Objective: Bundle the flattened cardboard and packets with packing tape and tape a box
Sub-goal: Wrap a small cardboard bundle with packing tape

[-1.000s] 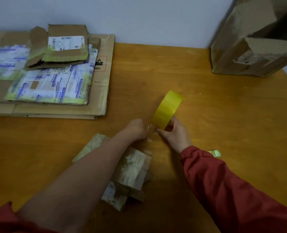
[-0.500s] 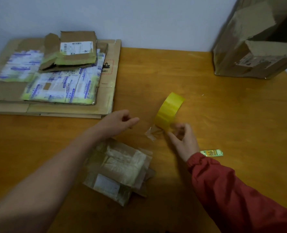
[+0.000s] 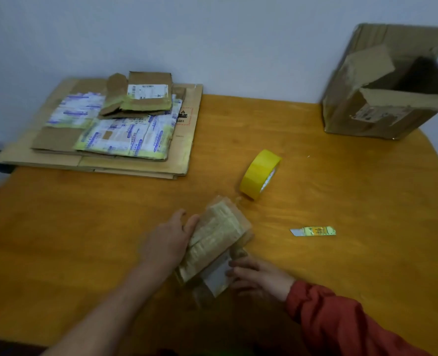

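Touching packet bundle (image 3: 216, 242) edges — left hand (image 3: 168, 241), right hand (image 3: 257, 278); tape roll (image 3: 259, 174) near.

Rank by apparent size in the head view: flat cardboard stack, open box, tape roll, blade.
1. cardboard stack
2. open box, cut off by the frame edge, so possibly closer to first
3. tape roll
4. blade

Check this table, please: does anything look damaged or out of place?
Yes. The cardboard box at the far right corner is open, with torn, crumpled flaps. The yellow tape roll stands unattended on its edge, so it might roll. A small yellow cutter lies loose on the table, its blade tip apparently bare.
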